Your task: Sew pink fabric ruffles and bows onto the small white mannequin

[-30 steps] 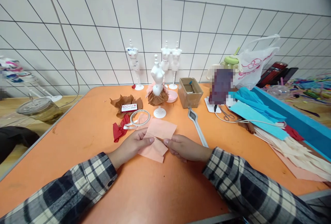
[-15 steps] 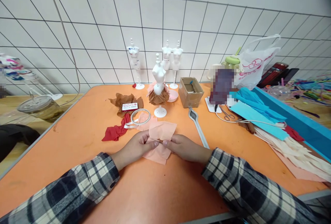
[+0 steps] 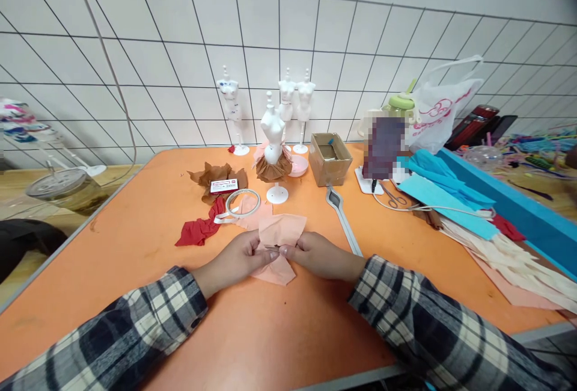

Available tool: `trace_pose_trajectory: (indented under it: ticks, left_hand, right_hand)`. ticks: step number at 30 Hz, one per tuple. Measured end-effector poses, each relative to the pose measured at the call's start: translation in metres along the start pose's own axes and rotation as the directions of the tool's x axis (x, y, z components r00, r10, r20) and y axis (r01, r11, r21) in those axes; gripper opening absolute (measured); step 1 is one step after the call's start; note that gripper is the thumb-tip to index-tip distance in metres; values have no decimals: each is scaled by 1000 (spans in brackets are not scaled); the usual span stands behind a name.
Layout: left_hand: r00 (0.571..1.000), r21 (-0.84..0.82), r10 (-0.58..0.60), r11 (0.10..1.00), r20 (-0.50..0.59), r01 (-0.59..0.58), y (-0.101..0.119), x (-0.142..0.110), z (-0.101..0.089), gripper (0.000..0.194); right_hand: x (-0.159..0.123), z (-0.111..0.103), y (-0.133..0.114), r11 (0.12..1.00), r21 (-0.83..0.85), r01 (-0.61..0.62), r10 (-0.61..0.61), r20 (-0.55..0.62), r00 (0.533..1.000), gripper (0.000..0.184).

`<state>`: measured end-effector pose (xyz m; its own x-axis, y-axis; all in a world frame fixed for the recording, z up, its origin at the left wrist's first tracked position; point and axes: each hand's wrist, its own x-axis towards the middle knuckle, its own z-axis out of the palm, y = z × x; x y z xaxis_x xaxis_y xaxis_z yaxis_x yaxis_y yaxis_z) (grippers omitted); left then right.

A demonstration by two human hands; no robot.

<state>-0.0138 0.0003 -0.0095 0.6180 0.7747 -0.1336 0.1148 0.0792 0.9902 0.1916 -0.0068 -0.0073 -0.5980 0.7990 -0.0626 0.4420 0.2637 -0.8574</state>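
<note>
A folded piece of pink crepe paper [image 3: 282,231] is pinched between both my hands, just above the orange table. My left hand [image 3: 241,260] grips its left side with thumb and fingers. On its right side, my right hand [image 3: 321,255] pinches it, the two thumbtips nearly meeting at the middle gather. Beyond them stands a small white mannequin [image 3: 273,129] wearing a ruffled brown paper skirt [image 3: 273,169]. A tape roll [image 3: 244,215] lies partly over another pink sheet [image 3: 252,218], near a crumpled red paper [image 3: 201,231]. Crumpled brown paper [image 3: 211,174] bears a small box [image 3: 224,186].
Several more white mannequins [image 3: 232,108] line the tiled wall. A cardboard box [image 3: 330,165], a pink dish [image 3: 299,166], a long grey tool [image 3: 344,219], a blurred-out device [image 3: 384,147], scissors [image 3: 394,197], blue paper [image 3: 451,201] and cream strips [image 3: 505,258] occupy the back and right.
The whole view has shifted slightly, so things sit a little further left. Both hands keep their pinch on the pink paper, and the folded middle between the thumbs looks slightly different.
</note>
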Motion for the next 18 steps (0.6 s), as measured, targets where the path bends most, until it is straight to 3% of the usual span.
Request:
trace_pose_trajectory:
  ticks: [10,13,18]
  left_hand:
    - [1000,42,9,999,15,-10,-3,1,0,32]
    - [999,12,34,999,-12,-34,-1,2,-1,35]
    - [999,-59,31,998,-39,-33,1,1,-4,32]
  right_hand:
    - [0,1,-1,999,6,41,-41,11,999,33]
    - [0,0,0,998,49,49,-47,-35,998,34]
    - [0,-1,4,985,166,-37,58,-125,990,43]
